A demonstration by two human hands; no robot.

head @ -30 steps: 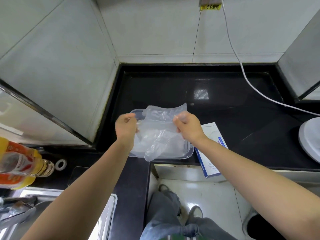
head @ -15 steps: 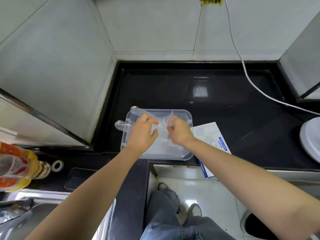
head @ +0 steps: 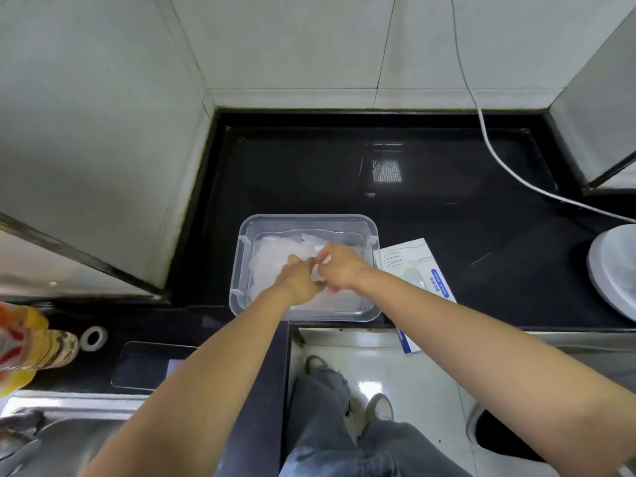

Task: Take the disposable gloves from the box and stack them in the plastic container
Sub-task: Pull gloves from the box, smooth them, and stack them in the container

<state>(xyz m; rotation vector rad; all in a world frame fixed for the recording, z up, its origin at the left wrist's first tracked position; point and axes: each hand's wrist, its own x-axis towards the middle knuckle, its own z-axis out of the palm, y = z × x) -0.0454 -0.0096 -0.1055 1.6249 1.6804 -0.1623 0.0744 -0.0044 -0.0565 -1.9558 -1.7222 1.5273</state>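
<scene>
The glove (head: 317,274) I am handling is low inside the plastic container (head: 309,219), on top of the stack of gloves (head: 272,259) that covers most of its floor. Only a small pale fold of it shows, bunched between the two hands. The left hand (head: 297,282) reaches in from the near side with its fingers (head: 293,262) curled down onto the film. The right hand (head: 342,268) meets it from the right and pinches the same fold, so both have hold of this one glove and nothing else.

I judge the film to be almost weightless, limp and slippery. It will not keep a shape, it will probably cling to skin and to the sheets beneath, and a hard tug could stretch or tear it. I would hold it by the cuff edge with a light pinch at two corners, lay it flat, then let go slowly so the sheets under it do not lift with it.

The container stands at the front edge of the black tabletop (head: 344,173). The box (head: 425,270) lies just beside it on the right, its near end hanging over the edge. A white cable (head: 488,146) trails across the far right corner towards a round white object (head: 616,270). Off to the left are a bottle (head: 31,339), a small ring of tape (head: 92,337) and the sink (head: 51,438).
</scene>
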